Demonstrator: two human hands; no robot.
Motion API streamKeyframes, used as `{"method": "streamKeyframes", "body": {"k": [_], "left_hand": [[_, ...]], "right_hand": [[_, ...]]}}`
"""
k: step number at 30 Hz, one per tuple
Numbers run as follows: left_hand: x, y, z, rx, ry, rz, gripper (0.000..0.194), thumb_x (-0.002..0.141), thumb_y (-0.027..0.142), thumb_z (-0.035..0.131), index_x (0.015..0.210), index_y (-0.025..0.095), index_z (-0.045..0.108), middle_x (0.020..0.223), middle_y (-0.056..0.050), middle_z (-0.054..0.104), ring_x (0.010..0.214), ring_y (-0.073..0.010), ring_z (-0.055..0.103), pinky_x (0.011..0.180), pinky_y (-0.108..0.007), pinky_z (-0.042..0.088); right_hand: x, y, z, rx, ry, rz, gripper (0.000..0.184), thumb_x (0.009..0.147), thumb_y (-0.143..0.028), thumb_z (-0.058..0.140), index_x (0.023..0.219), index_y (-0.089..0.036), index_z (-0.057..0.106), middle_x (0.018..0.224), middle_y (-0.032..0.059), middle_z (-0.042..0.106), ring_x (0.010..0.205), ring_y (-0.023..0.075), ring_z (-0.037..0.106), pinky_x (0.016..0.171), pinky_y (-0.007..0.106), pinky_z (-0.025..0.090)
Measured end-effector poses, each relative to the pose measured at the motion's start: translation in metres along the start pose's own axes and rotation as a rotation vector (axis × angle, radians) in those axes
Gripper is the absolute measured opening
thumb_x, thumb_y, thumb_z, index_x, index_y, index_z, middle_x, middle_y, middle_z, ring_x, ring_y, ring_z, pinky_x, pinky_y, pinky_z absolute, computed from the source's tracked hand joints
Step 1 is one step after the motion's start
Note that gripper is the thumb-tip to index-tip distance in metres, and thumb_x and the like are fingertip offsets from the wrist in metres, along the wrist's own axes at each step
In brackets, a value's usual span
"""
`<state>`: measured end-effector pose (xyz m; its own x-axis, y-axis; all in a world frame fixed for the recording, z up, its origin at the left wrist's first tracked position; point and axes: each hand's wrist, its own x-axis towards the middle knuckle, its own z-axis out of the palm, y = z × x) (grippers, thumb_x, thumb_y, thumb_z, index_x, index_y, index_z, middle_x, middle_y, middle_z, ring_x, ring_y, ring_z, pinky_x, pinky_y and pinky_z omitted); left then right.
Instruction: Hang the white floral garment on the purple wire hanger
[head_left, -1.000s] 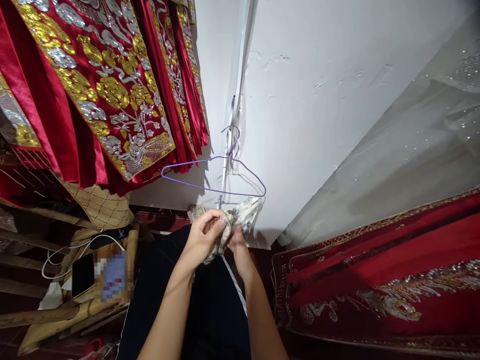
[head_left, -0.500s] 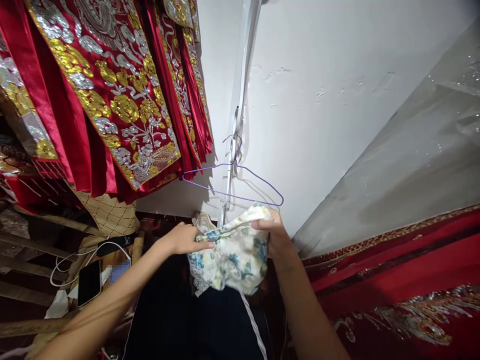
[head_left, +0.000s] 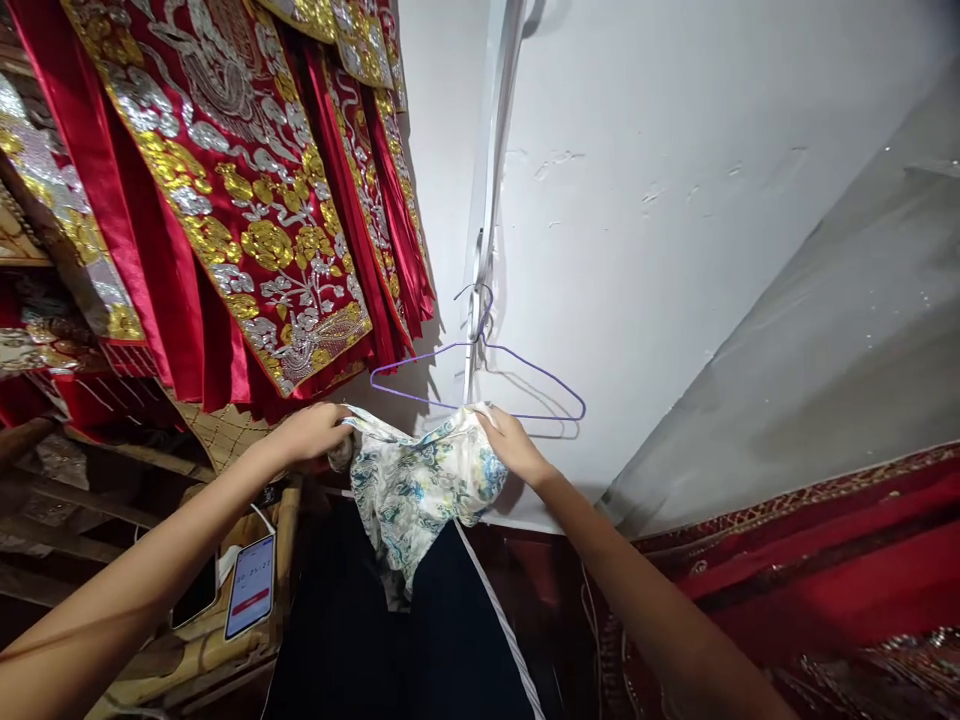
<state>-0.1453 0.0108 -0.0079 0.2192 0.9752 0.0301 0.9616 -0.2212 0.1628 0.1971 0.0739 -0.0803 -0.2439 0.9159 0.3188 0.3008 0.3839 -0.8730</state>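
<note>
Our left grip (head_left: 321,430) and right grip (head_left: 513,440) pinch the floral cloth (head_left: 420,482).
We see a purple hanger (head_left: 517,355) just beyond, far side.

Lit unevenly: pale behind the purple hanger (head_left: 483,343), murky beneath.

Fell brightest on the white wall (head_left: 645,280) right of the hanger; threw, apparently from the upper left, a thin shadow just below its right end and darker ones to its left. Glinted off gold and silver sequins (head_left: 266,245) farther left. Showed readable print on the floral cloth (head_left: 424,480) just below, but sank to near-black in the trousers (head_left: 465,650) underneath. Glowed on the phone screen (head_left: 251,585) at lower left. Softened on dim beadwork (head_left: 892,665) far lower right; stretched the forearms (head_left: 645,600) wide-angle away from the hanger.
</note>
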Motion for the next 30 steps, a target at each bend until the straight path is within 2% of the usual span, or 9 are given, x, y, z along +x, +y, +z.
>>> {"method": "streamKeyframes", "body": {"k": [4,9,12,16,19,21,24,27,30], "left_hand": [[0.003,0.016,-0.005,-0.096,0.074,0.101,0.019,0.082,0.025,0.044,0.075,0.020,0.061,0.087,-0.007,0.070,0.081,-0.0226,0.063,0.075,-0.030,0.044],[0.019,0.042,-0.013,-0.173,0.117,0.190,0.012,0.075,0.024,0.052,0.070,0.020,0.062,0.075,-0.004,0.066,0.074,-0.0213,0.060,0.071,-0.029,0.042],[0.031,0.034,-0.010,-0.222,0.096,0.148,0.015,0.074,0.024,0.051,0.072,0.019,0.064,0.075,-0.003,0.068,0.070,-0.0206,0.062,0.068,-0.028,0.042],[0.038,0.026,-0.008,-0.215,0.093,0.152,0.013,0.073,0.022,0.051,0.072,0.018,0.064,0.084,-0.006,0.070,0.080,-0.0233,0.064,0.076,-0.030,0.046],[0.035,0.047,-0.014,-0.208,0.158,0.240,0.012,0.075,0.018,0.051,0.076,0.018,0.063,0.091,-0.008,0.069,0.089,-0.0239,0.063,0.085,-0.032,0.046],[0.034,0.068,-0.020,-0.259,0.238,0.320,0.016,0.078,0.017,0.051,0.088,0.018,0.064,0.095,-0.007,0.069,0.088,-0.0224,0.063,0.085,-0.032,0.047],[0.038,0.086,-0.025,-0.356,0.356,0.361,0.034,0.084,0.017,0.050,0.115,0.020,0.062,0.105,-0.005,0.071,0.091,-0.0211,0.066,0.084,-0.031,0.049],[0.047,0.077,-0.024,-0.398,0.350,0.346,0.038,0.090,0.021,0.049,0.125,0.022,0.062,0.117,-0.006,0.071,0.103,-0.0234,0.066,0.091,-0.033,0.048],[0.057,0.058,-0.025,-0.411,0.313,0.336,0.035,0.094,0.028,0.047,0.121,0.021,0.067,0.120,-0.007,0.071,0.110,-0.0251,0.065,0.097,-0.035,0.047]], "right_hand": [[-0.025,0.013,-0.017,-0.014,0.072,0.038,0.028,0.084,-0.045,0.061,0.087,-0.019,0.070,0.087,0.0072,0.073,0.087,0.0273,0.064,0.084,0.038,0.046],[-0.047,0.001,-0.024,0.057,0.054,0.036,0.028,0.084,-0.045,0.060,0.086,-0.019,0.070,0.084,0.0054,0.072,0.086,0.0259,0.063,0.084,0.037,0.046],[-0.050,-0.006,-0.024,0.037,0.031,0.030,0.027,0.086,-0.045,0.059,0.086,-0.020,0.069,0.086,0.0051,0.072,0.084,0.0252,0.062,0.082,0.036,0.046],[-0.048,-0.002,-0.026,0.051,0.032,0.051,0.026,0.085,-0.045,0.060,0.085,-0.021,0.069,0.080,0.0039,0.071,0.079,0.0243,0.061,0.077,0.035,0.046],[-0.044,0.005,-0.023,0.054,0.024,0.068,0.026,0.084,-0.045,0.061,0.082,-0.020,0.068,0.076,0.0041,0.069,0.078,0.0241,0.061,0.076,0.035,0.046],[-0.045,0.004,-0.018,0.077,-0.022,0.071,0.026,0.085,-0.044,0.060,0.085,-0.020,0.069,0.079,0.0047,0.070,0.079,0.0242,0.062,0.076,0.035,0.047],[-0.052,-0.011,-0.015,0.088,-0.108,0.025,0.029,0.088,-0.041,0.057,0.103,-0.021,0.071,0.098,0.0057,0.073,0.092,0.0257,0.065,0.084,0.036,0.049],[-0.063,-0.028,-0.033,-0.058,-0.090,-0.035,0.047,0.086,-0.037,0.060,0.131,-0.027,0.063,0.115,0.0056,0.071,0.107,0.0284,0.064,0.092,0.037,0.050],[-0.069,-0.033,-0.071,-0.239,0.046,0.031,0.079,0.080,-0.040,0.069,0.153,-0.028,0.039,0.099,0.0055,0.074,0.095,0.0289,0.069,0.082,0.038,0.054]]}}
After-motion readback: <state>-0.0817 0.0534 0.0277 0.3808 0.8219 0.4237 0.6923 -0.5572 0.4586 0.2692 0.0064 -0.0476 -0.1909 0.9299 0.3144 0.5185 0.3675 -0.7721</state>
